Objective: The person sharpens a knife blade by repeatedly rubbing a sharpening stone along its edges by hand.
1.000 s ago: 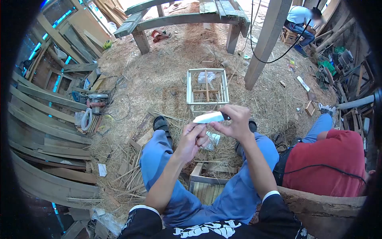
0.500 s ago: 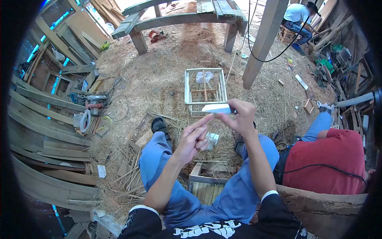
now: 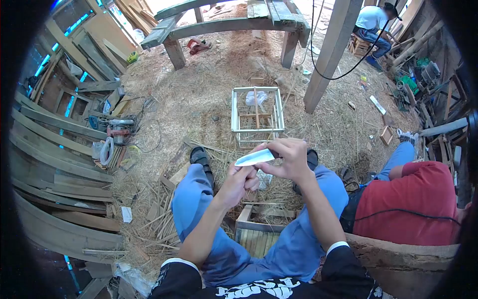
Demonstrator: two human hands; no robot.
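Note:
A knife with a broad, bright blade [image 3: 255, 157] is in my right hand [image 3: 290, 158], its tip pointing left. My fingers wrap round its handle and hide most of it. Just below the blade is my left hand [image 3: 238, 182], its fingers curled in and the thumb side close to the blade's tip. Whatever those fingers hold, if anything, is too small or hidden to make out. Beyond both hands, a pale wooden frame [image 3: 234, 110] stands on the floor. Between my legs lies a wooden piece with slats [image 3: 259, 241].
Shavings and straw cover the floor. A co-worker in a red shirt [image 3: 406, 204] sits close on my right; another person [image 3: 372, 25] sits at the far right. A post [image 3: 331, 55] and a bench [image 3: 226, 31] stand ahead. A circular saw [image 3: 119, 130] and planks [image 3: 59, 144] are on the left.
Both hands have come lower and nearer to me. The knife has moved down and left, and its blade now lies over my left fingers, tilted with the tip lower.

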